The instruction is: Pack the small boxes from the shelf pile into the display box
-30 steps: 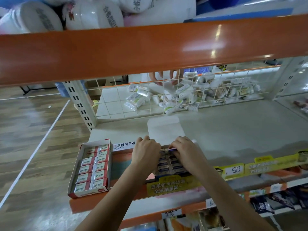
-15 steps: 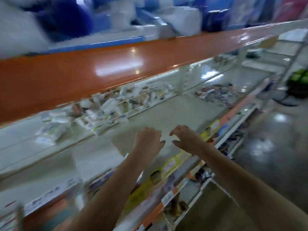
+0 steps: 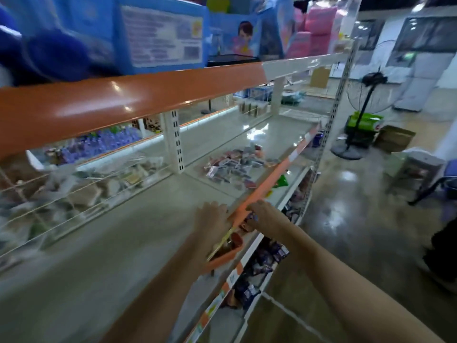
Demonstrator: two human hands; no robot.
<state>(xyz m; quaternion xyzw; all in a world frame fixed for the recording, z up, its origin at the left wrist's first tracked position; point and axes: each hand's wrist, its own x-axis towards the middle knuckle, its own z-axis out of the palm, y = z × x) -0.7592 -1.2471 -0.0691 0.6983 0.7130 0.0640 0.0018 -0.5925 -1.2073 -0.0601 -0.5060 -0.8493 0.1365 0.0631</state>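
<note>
Long grey shelf [image 3: 128, 243] running away to the upper right, orange front rail [image 3: 269, 179] along its near edge. Orange beam [image 3: 111, 100] of the next level up above it, blue cartons [image 3: 160, 35] stacked on top. Behind the shelf, wire divider [image 3: 74, 194] with blurred packets beyond. Farther along the shelf from the hands, loose pile of small boxes [image 3: 235, 167], red and dark, lying against the rail. Display box not in view. Standing fan [image 3: 366, 105] on the glossy floor past the shelf's far end. Left hand [image 3: 210, 219] over the shelf just inside the rail, knuckles up, fingers bent down, nothing seen held. Right hand [image 3: 267, 216] just outside the rail, fingers curled toward it; grip not clear through the blur.
</note>
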